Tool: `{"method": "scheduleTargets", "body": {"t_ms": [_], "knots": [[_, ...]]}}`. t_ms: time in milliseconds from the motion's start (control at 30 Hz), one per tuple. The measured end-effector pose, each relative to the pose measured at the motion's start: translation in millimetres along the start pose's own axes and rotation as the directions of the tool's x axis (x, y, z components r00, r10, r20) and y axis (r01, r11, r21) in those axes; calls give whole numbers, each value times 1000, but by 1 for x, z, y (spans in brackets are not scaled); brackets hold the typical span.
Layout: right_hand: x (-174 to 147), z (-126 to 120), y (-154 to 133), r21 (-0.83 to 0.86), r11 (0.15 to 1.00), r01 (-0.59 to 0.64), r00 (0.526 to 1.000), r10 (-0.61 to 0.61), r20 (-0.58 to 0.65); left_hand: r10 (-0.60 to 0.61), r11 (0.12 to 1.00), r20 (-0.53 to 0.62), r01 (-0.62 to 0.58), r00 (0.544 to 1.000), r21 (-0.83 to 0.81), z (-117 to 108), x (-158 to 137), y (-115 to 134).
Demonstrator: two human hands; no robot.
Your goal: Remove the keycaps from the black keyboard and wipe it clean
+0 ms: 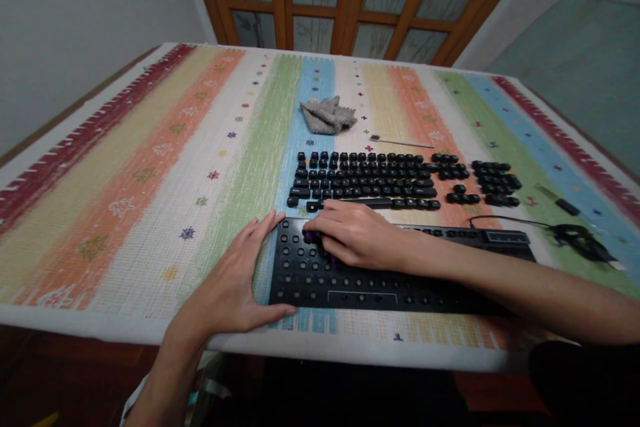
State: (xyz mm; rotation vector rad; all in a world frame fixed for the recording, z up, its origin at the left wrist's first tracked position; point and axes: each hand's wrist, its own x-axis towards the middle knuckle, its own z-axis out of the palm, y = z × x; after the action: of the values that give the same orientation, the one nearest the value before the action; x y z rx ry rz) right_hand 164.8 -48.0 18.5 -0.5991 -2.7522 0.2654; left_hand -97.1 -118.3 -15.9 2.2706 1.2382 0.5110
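A black keyboard base (300,287) with its keycaps off lies near the table's front edge, switches showing in rows. My left hand (235,280) braces its left end, the thumb at the front corner and the fingers at the back corner. Over the base's upper left part, my right hand (355,233) is closed around a small dark purple thing (313,237), mostly hidden by the fingers. The right forearm covers much of the base's right half. Just behind the base, the loose black keycaps (365,177) are laid out in keyboard order.
A crumpled grey cloth (327,115) lies behind the keycaps, beside a thin stick with a dark brush-like tip (403,142). To the right are a coiled black cable (583,241) and a small dark-handled tool (565,204). A striped tablecloth (150,213) covers the table.
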Motion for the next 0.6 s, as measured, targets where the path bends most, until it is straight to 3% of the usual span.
{"method": "scheduleTargets", "body": {"t_ms": [133,233,300,433,600], "knots": [[-8,-3,-3,156,977,-145,954,180,-239,4,1000,-6,-4,1000,-3,0,0,0],[-15,-10,-2,148,972,-183,910,225,-349,13,1000,2,-13,1000,-4,0,1,0],[-19,-11,-2,109,986,-129,936,157,-315,10,1000,4,-10,1000,-2,0,1,0],[-23,-9,-4,50,999,18,998,-14,-66,10,1000,-2,-10,1000,-1,0,1,-1],[-26,-10,-9,66,991,-114,993,111,49,23,1000,-13,-24,1000,-17,0,1,-1]]}}
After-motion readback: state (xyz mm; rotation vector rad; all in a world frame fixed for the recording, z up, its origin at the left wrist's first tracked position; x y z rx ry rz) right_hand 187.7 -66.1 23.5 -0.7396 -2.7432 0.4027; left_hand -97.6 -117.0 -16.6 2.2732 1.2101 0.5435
